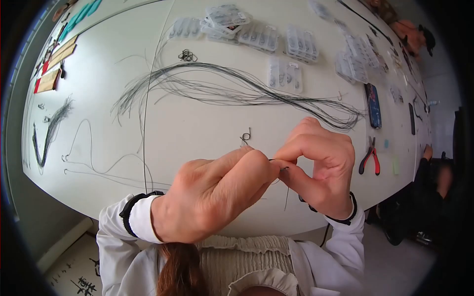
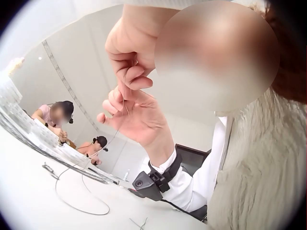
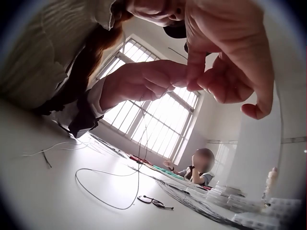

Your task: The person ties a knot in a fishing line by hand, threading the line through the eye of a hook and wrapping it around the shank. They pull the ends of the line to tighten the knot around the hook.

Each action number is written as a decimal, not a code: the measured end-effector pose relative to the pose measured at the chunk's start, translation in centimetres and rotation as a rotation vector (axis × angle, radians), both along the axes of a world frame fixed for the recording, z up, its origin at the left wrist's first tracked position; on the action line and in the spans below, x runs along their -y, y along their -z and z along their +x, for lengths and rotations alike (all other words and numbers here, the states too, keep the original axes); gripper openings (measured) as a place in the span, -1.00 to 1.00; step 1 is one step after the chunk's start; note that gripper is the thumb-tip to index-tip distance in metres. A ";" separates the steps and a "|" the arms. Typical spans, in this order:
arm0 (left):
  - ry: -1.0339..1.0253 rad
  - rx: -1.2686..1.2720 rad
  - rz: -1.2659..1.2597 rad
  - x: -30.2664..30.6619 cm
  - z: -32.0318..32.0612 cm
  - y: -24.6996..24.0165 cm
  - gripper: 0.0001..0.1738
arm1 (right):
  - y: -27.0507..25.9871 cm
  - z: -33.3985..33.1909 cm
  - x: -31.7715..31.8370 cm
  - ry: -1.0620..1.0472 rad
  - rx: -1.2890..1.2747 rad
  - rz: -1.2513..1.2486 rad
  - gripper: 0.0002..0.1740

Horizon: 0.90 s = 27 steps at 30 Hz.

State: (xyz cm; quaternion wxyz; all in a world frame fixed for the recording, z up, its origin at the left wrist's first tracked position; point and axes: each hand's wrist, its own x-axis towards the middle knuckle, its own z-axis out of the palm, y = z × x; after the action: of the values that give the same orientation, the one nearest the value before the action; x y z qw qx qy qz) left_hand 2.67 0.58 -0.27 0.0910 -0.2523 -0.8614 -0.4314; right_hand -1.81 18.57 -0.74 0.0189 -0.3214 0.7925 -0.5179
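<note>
Both hands meet fingertip to fingertip in front of the chest, above the near side of the table. My left hand (image 1: 217, 192) pinches a thin fishing line (image 2: 125, 91) between thumb and curled fingers. From the other side my right hand (image 1: 321, 160) pinches at the same spot, thumb and forefinger forming a ring. A small dark piece (image 1: 284, 169) shows between the fingertips; the fingers hide most of it. Line trails below the hands, and in the right wrist view a loop hangs over the table. Just beyond the hands lie dark fish hooks (image 1: 245, 137).
A long bundle of line (image 1: 222, 71) stretches across the table (image 1: 197, 123). Behind it are a small hook pile (image 1: 187, 55) and clear plastic boxes (image 1: 259, 35). Red-handled pliers (image 1: 369, 157) and a dark blue case (image 1: 373, 106) lie right. Loose lines (image 1: 94, 170) lie left. Other people sit farther off.
</note>
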 end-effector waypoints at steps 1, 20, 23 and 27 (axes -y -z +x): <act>-0.006 -0.040 -0.019 0.0 0.0 0.1 -0.85 | 0.0 0.1 0.0 0.002 0.000 0.000 -0.87; -0.022 0.138 0.189 0.4 -0.8 0.1 -0.78 | -0.3 -1.3 -0.9 -0.117 0.457 -0.264 -0.88; -0.023 0.092 0.141 0.3 -0.7 0.3 -0.77 | -0.1 -1.0 -0.7 -0.138 0.426 -0.181 -0.90; -0.011 0.037 0.076 0.2 -0.7 0.3 -0.75 | 0.2 -0.9 -0.9 -0.145 0.476 -0.208 -0.92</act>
State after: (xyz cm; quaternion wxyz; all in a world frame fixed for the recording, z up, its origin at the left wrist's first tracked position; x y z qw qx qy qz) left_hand 2.01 0.35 -0.61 0.0873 -0.2358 -0.8472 -0.4680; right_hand -2.69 19.45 -0.99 0.2087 -0.2465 0.6832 -0.6549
